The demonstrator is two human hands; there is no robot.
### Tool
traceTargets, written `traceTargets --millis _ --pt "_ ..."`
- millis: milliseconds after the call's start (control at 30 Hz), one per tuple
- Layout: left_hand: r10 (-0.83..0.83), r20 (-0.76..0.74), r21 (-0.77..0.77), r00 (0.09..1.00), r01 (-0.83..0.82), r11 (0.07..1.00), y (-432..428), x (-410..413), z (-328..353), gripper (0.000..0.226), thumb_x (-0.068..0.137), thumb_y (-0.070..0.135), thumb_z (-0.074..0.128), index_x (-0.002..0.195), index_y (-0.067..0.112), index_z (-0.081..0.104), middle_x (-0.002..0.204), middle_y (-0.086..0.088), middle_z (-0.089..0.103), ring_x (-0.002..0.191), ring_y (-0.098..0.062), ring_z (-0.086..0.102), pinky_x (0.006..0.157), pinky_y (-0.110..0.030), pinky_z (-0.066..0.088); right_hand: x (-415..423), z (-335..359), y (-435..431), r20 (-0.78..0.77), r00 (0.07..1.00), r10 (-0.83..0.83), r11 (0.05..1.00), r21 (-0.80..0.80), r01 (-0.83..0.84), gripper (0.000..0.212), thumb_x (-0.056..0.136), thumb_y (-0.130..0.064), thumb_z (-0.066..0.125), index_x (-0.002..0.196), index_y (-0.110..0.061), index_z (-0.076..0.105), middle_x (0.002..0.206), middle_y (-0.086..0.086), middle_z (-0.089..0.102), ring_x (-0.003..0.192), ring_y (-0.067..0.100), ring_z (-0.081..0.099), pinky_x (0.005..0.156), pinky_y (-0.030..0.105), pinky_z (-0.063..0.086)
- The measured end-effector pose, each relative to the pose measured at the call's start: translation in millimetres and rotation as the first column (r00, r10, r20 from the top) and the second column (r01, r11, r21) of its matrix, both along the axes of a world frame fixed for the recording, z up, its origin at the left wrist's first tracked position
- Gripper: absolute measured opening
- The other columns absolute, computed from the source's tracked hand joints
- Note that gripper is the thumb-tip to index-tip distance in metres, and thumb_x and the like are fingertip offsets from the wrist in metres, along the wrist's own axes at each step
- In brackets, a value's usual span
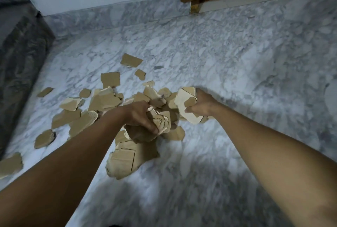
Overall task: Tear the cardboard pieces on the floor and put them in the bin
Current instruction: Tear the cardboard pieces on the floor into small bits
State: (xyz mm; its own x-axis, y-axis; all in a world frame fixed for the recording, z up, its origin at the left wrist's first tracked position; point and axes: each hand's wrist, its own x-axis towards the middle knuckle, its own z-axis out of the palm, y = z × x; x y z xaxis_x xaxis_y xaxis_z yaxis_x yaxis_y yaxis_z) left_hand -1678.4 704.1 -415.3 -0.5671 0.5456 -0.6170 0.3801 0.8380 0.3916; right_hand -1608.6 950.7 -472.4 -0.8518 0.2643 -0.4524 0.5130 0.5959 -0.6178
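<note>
Meanwhile, left hand [139,115] & right hand [200,105] each clench cardboard scraps [102,99] off marble floor [237,62]; gathering underway, bin not in view, carry likely next

Left grip [140,115] clutches a cardboard bundle [160,121]; right grip [200,104] clasps a pale piece [184,102]; scraps [109,79] litter the floor [237,62] beyond.

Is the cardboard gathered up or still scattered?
Mostly scattered: torn cardboard pieces lie across the floor; each hand, left hand and right hand, grips a bunch.
</note>
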Motion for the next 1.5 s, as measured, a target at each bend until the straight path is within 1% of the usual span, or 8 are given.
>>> traceTargets --millis 300,433,700,867,967,1233,1400,1500 --pt "-0.188 -0.002 -0.044 0.982 0.188 0.981 43.2 34.0 -26.4 0.053 0.058 0.037 0.092 0.104 0.021 0.071 0.103 0.007 0.073 0.094 -0.011 0.068 0.087 -0.025 0.052 26.4 48.7 41.1 -0.064 0.989 -0.134 0.968 -0.221 0.117 0.027 0.073 -0.021 0.088 0.093 -0.019 0.068 0.099 0.001 0.073 0.084 0.012 0.067 0.058 0.02 0.05" --pt "-0.288 -0.256 -0.037 0.923 0.288 0.957 52.1 50.6 -40.0 0.057 0.062 0.047 0.075 0.112 0.024 0.064 0.133 0.005 0.056 0.114 -0.017 0.052 0.091 -0.02 0.042 22.0 44.2 36.8 -0.044 0.992 -0.122 0.961 -0.257 0.106 0.041 0.069 -0.026 0.09 0.105 -0.018 0.072 0.102 0.0 0.075 0.092 0.018 0.071 0.073 0.03 0.058" --pt "-0.269 -0.352 -0.003 0.896 0.286 0.958 49.2 54.7 -41.7 0.051 0.051 0.063 0.064 0.084 0.024 0.068 0.095 0.003 0.061 0.092 -0.019 0.06 0.074 -0.027 0.044 24.5 18.6 32.2 -0.103 0.954 0.282 0.89 0.398 -0.221 0.035 0.079 -0.038 0.074 0.103 -0.02 0.055 0.097 0.002 0.062 0.09 0.028 0.063 0.07 0.038 0.055" --pt "-0.317 -0.375 0.032 0.871 0.354 0.935 48.4 51.2 -40.4 0.048 0.052 0.062 0.064 0.084 0.027 0.07 0.082 0.01 0.065 0.085 -0.011 0.058 0.072 -0.027 0.047 34.8 3.0 33.0 -0.081 0.964 0.253 0.86 0.475 -0.186 0.036 0.085 -0.04 0.065 0.115 -0.023 0.054 0.109 0.001 0.062 0.095 0.027 0.06 0.072 0.035 0.051" --pt "-0.269 -0.327 0.042 0.906 0.298 0.954 48.0 52.7 -36.6 0.038 0.055 0.056 0.064 0.068 0.021 0.068 0.062 0.006 0.065 0.058 -0.008 0.062 0.055 -0.024 0.052 29.0 5.7 32.1 -0.04 0.971 0.236 0.867 0.46 -0.192 0.039 0.085 -0.04 0.066 0.119 -0.026 0.054 0.114 0.0 0.063 0.099 0.028 0.062 0.075 0.035 0.052" --pt "-0.071 -0.156 0.181 0.985 0.099 0.979 55.1 44.0 -38.9 0.026 0.066 0.026 0.08 0.061 0.022 0.055 0.058 0.012 0.058 0.064 -0.011 0.059 0.059 -0.02 0.045 19.4 19.4 37.5 -0.12 0.992 0.046 0.957 0.291 -0.01 0.046 0.077 -0.045 0.07 0.12 -0.029 0.06 0.113 -0.001 0.067 0.102 0.027 0.065 0.086 0.04 0.057" --pt "0.191 0.079 0.473 0.978 -0.206 0.857 42.5 19.2 -60.7 0.061 0.074 0.014 0.083 0.13 0.012 0.059 0.103 0.013 0.07 0.1 -0.002 0.065 0.093 -0.018 0.046 33.9 8.6 49.9 -0.119 0.992 -0.05 0.971 0.225 0.076 0.048 0.077 -0.044 0.074 0.121 -0.028 0.062 0.109 -0.003 0.068 0.099 0.023 0.064 0.084 0.034 0.055" --pt "0.306 0.105 0.502 0.946 -0.315 0.805 42.9 3.1 -58.5 0.05 0.075 0.028 0.084 0.119 0.014 0.066 0.1 0.008 0.075 0.097 -0.007 0.069 0.091 -0.024 0.05 49.3 -4.1 61.3 -0.093 0.992 -0.088 0.972 0.211 0.106 0.052 0.081 -0.039 0.074 0.129 -0.026 0.059 0.12 0.001 0.068 0.108 0.025 0.064 0.087 0.033 0.054"
